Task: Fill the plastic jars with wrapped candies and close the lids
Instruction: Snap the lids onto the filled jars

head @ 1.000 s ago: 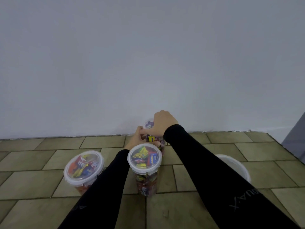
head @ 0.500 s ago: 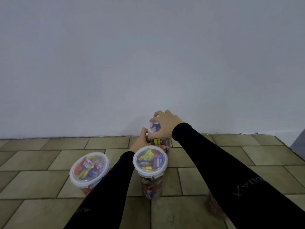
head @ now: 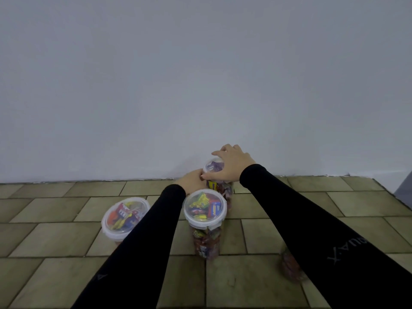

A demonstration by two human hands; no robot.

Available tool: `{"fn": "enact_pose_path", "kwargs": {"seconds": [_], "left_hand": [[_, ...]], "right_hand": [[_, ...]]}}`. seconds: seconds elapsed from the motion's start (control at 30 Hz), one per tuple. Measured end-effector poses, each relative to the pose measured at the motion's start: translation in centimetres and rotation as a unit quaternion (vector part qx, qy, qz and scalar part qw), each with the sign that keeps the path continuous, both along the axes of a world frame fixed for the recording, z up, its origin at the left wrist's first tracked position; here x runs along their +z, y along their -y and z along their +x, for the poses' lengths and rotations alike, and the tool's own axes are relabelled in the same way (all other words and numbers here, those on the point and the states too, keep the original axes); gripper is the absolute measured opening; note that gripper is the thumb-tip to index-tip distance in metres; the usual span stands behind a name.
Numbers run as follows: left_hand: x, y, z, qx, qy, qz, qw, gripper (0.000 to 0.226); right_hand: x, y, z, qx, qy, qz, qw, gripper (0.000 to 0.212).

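Three clear plastic jars full of wrapped candies stand on the tiled floor, all with white-rimmed lids on. The far jar stands near the wall. My right hand lies over its lid with fingers curled round the rim. My left hand holds the jar's left side; its fingers are mostly hidden. The middle jar stands between my forearms. The left jar is partly covered by my left sleeve.
A pale wall rises just behind the far jar. Part of another candy-filled jar shows under my right forearm. Tiled floor stretches to the left and right. A grey edge shows at the far right.
The view has shifted, so the jars sit further right in frame. My right hand has moved back on the far lid, uncovering more of it. The white container on the right has left the view.
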State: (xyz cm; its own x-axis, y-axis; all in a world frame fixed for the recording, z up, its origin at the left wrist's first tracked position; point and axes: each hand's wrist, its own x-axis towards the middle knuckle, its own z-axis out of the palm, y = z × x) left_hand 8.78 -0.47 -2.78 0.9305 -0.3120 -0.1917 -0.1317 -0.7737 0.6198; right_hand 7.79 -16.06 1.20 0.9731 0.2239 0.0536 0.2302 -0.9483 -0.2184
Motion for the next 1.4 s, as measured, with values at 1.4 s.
{"fn": "enact_pose_path", "kwargs": {"seconds": [1.4], "left_hand": [[-0.9, 4.3, 0.8, 0.165, 0.22, 0.02, 0.961, 0.068]], "right_hand": [[-2.1, 0.9, 1.6, -0.135, 0.064, -0.195, 0.969, 0.041]]}}
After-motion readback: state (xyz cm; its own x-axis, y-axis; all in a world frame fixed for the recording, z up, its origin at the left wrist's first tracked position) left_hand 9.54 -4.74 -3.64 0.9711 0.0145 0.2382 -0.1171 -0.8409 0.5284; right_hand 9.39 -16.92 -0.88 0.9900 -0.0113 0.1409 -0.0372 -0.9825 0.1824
